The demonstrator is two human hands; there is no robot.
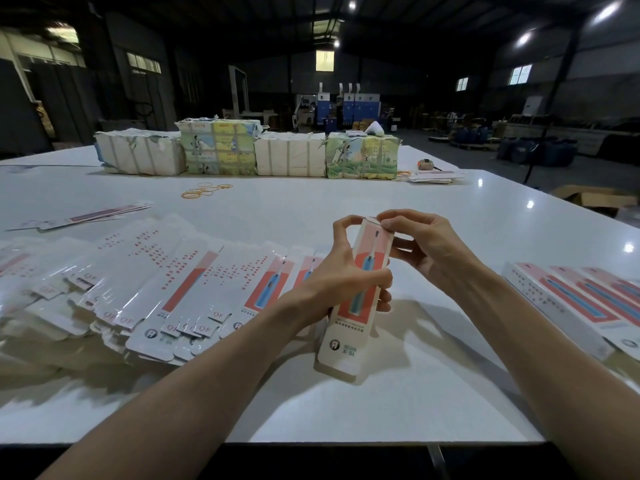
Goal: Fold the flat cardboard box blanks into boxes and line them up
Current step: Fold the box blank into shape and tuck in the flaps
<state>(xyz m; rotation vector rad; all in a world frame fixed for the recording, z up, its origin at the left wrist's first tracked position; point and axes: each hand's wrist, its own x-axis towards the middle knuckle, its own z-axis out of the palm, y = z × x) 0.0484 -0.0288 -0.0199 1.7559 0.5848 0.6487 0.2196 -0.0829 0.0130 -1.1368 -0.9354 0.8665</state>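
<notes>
Big dark warehouse hall, metal roof w/ beams. Ceiling lamps [351, 5] lit at top centre & R, showing as bright spots on the glossy white surface [346, 202]. Lit panel [325, 60] high on the back wall. Small windows [520, 74] in the R wall; L-side windows [143, 63] dimmer. Blue-and-white machines [346, 102] at the back, centre. Grey floor [606, 171] on R w/ blue drums [540, 150] and an open brown carton [588, 197] just beside the surface edge. Dark slanted pole [554, 95] on R. L side mostly in shadow.
</notes>
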